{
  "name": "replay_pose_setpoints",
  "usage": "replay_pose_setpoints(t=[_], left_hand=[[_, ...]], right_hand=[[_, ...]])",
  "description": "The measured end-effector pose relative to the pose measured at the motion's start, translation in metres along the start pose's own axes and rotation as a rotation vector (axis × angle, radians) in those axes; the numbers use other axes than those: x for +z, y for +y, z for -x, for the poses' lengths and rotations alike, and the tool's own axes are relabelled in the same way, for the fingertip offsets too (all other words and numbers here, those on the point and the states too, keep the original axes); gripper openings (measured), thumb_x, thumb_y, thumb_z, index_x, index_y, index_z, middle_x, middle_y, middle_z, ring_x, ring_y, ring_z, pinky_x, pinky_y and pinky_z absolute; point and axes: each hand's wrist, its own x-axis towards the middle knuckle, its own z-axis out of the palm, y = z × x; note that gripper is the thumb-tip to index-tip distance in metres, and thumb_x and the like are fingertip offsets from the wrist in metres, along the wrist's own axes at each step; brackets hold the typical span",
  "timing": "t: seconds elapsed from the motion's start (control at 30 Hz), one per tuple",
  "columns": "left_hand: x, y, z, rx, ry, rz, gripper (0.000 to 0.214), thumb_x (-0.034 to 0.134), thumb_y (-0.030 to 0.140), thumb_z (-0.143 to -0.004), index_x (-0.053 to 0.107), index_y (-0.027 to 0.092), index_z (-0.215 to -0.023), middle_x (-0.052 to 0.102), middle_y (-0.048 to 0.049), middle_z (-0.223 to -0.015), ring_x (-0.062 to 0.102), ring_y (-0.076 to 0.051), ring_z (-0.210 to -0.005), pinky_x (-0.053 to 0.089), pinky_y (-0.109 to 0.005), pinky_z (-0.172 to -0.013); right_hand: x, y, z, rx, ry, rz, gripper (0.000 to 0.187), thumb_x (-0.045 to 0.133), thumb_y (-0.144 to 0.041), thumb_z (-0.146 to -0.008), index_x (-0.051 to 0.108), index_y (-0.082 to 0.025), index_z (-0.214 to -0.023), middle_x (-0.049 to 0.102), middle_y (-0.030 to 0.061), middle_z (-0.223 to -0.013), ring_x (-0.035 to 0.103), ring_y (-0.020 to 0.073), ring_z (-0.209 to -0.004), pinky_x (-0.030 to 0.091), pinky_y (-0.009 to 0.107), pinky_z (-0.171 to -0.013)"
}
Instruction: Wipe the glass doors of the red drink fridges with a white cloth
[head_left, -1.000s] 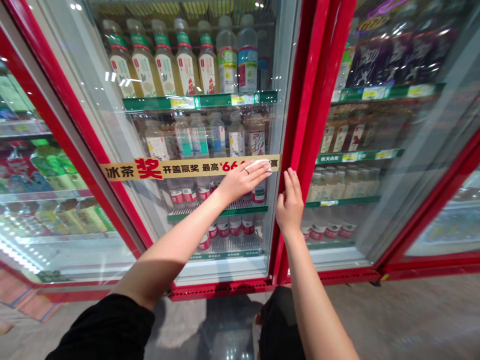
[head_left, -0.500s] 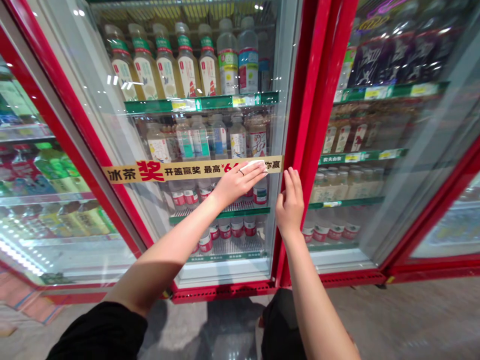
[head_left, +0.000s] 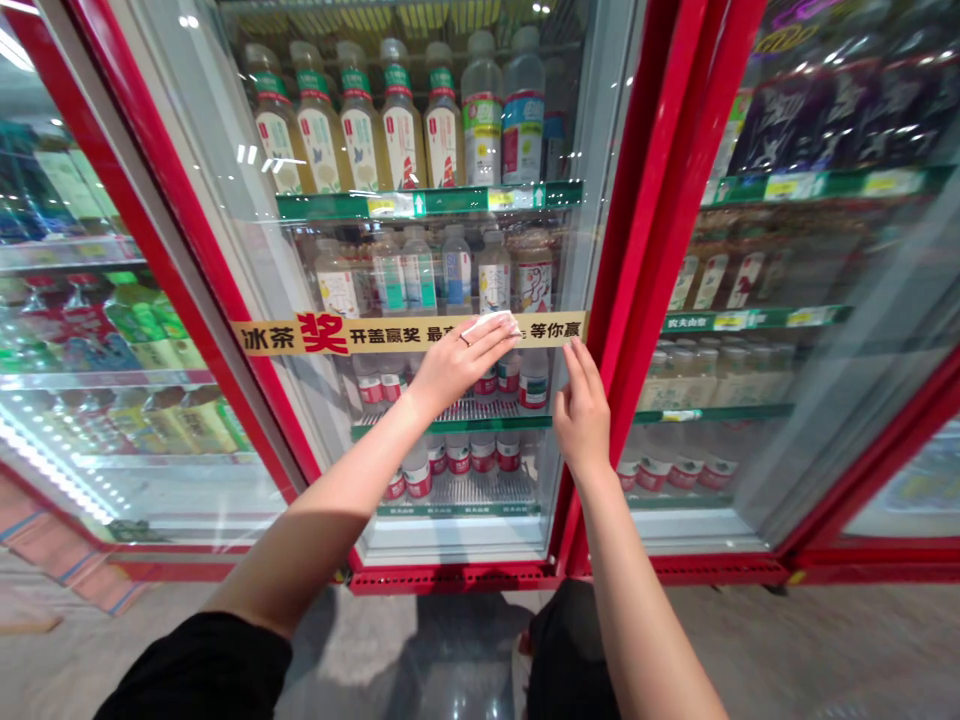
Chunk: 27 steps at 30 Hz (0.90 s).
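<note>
My left hand (head_left: pixel 463 358), with a ring on one finger, lies flat over a printed beige strip (head_left: pixel 390 335) that crosses the glass cooler door (head_left: pixel 337 395). Under its fingers a white wipe (head_left: pixel 491 324) is pressed to the strip, its edge showing above them. My right hand (head_left: pixel 583 405) holds nothing. Its fingers stretch upward, together, by the strip's right end, where the glass meets the red door frame (head_left: pixel 637 240). Whether its fingertips press on the glass or the frame is hard to tell.
Behind the glass, bottles (head_left: pixel 360 130) stand in rows on green-edged shelves (head_left: pixel 442 203). More drink coolers flank this one, with bottles (head_left: pixel 810 110) on the right and drinks (head_left: pixel 135 310) on the left. Pinkish boxes (head_left: pixel 67 540) sit on the grey floor (head_left: pixel 825 640) at lower left.
My left hand has slid left along the strip with the wipe, uncovering lettering at the right. My right hand has shifted slightly left relative to the frame. The view has turned a little left.
</note>
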Motion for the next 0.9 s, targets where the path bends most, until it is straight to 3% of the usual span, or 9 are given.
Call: replay_pose_setpoints(t=[0.13,0.23,0.33,0.53,0.63,0.73,0.8,0.9], left_hand=[[-0.009,-0.011,0.005,-0.253,0.059,0.010,0.080,0.044,-0.003,-0.102,0.034,0.034,-0.172,0.054,-0.0055,-0.169,0.045,-0.023,-0.162,0.042,-0.055,-0.135],[0.001,-0.009,0.001,-0.344,0.087,0.058,0.081,0.039,-0.002,-0.104,0.029,0.036,-0.174,0.050,-0.0055,-0.172,0.039,-0.024,-0.165,0.037,-0.058,-0.138],[0.014,0.002,0.008,-0.305,0.102,0.074,0.076,0.039,0.001,-0.106,0.030,0.032,-0.174,0.055,-0.0070,-0.169,0.044,-0.024,-0.163,0.040,-0.055,-0.137],[0.017,0.019,0.055,-0.180,0.141,0.128,0.058,0.047,0.003,-0.106,0.057,0.025,-0.159,0.070,-0.0083,-0.153,0.059,-0.022,-0.152,0.053,-0.049,-0.129],[0.007,0.023,0.058,-0.270,0.192,0.271,0.052,0.044,0.002,-0.106,0.069,0.027,-0.145,0.075,-0.0071,-0.147,0.064,-0.021,-0.148,0.056,-0.052,-0.125],[-0.008,0.033,0.039,-0.432,0.231,0.454,0.050,0.044,0.005,-0.107,0.073,0.029,-0.139,0.077,-0.0066,-0.142,0.069,-0.021,-0.141,0.061,-0.051,-0.120],[-0.018,0.041,0.025,-0.557,0.200,0.529,0.051,0.046,0.009,-0.109,0.064,0.030,-0.151,0.074,-0.0070,-0.147,0.071,-0.020,-0.136,0.064,-0.046,-0.115],[-0.030,0.052,0.012,-0.602,0.157,0.568,0.063,0.046,0.012,-0.109,0.039,0.031,-0.169,0.066,-0.0106,-0.157,0.067,-0.021,-0.141,0.063,-0.042,-0.116]], right_hand=[[0.001,-0.002,-0.001,-0.006,-0.011,-0.025,0.077,0.043,-0.004,-0.097,0.045,-0.031,-0.169,0.052,0.0080,-0.172,0.048,0.0246,-0.161,0.047,0.056,-0.132],[0.006,-0.013,-0.002,-0.014,-0.031,-0.063,0.073,0.045,-0.005,-0.097,0.048,-0.029,-0.167,0.054,0.0093,-0.170,0.050,0.0256,-0.159,0.046,0.056,-0.132],[0.014,-0.029,-0.002,-0.011,-0.064,-0.117,0.071,0.046,-0.007,-0.097,0.051,-0.028,-0.165,0.058,0.0093,-0.167,0.053,0.0250,-0.157,0.045,0.056,-0.133],[0.028,-0.046,0.001,0.045,-0.152,-0.258,0.063,0.046,-0.015,-0.101,0.054,-0.031,-0.162,0.063,0.0089,-0.161,0.068,0.0230,-0.140,0.056,0.053,-0.123],[0.034,-0.047,-0.001,0.150,-0.168,-0.391,0.055,0.049,-0.024,-0.104,0.060,-0.031,-0.158,0.069,0.0097,-0.155,0.075,0.0235,-0.128,0.061,0.053,-0.116],[0.039,-0.056,-0.008,0.317,-0.203,-0.657,0.051,0.057,-0.042,-0.106,0.062,-0.033,-0.156,0.068,0.0082,-0.157,0.075,0.0261,-0.128,0.064,0.053,-0.110],[0.043,-0.067,-0.013,0.453,-0.245,-0.870,0.057,0.060,-0.055,-0.104,0.058,-0.038,-0.159,0.067,0.0062,-0.159,0.077,0.0263,-0.123,0.069,0.050,-0.098],[0.046,-0.086,-0.019,0.623,-0.233,-1.088,0.065,0.066,-0.065,-0.099,0.059,-0.040,-0.158,0.071,0.0057,-0.152,0.079,0.0232,-0.107,0.071,0.042,-0.082]])
